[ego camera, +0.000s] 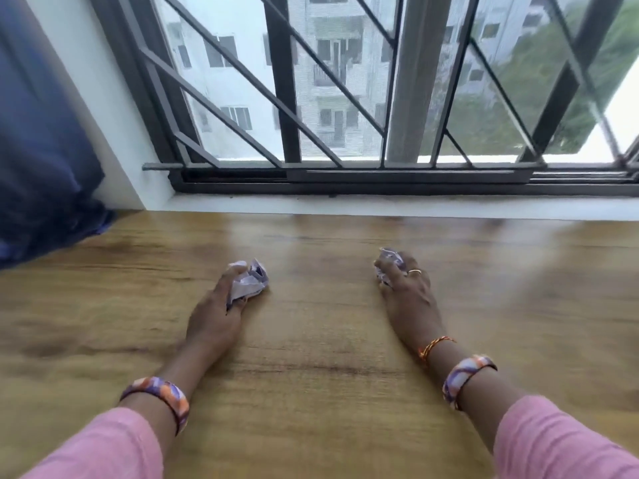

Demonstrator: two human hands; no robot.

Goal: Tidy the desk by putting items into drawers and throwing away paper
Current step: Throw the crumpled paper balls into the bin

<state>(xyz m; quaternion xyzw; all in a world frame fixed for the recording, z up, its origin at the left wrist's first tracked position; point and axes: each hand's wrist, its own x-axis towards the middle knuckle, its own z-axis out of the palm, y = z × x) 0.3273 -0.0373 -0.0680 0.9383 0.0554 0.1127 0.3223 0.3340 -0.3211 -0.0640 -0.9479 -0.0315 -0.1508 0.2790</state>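
Both of my hands lie stretched out over the wooden desk (318, 340). My left hand (216, 312) grips a crumpled ball of white paper (249, 280), which sticks out past my fingers toward the window. My right hand (409, 295) holds a second crumpled paper ball (385, 262); my fingers curl over it and hide most of it. Each paper ball is close to or touching the desk surface. No drawers or bin are in view.
A barred window (345, 98) with a dark sill track runs along the desk's far edge. A blue curtain (38, 150) hangs at the left and bunches onto the desk's left corner. The frame is blurred.
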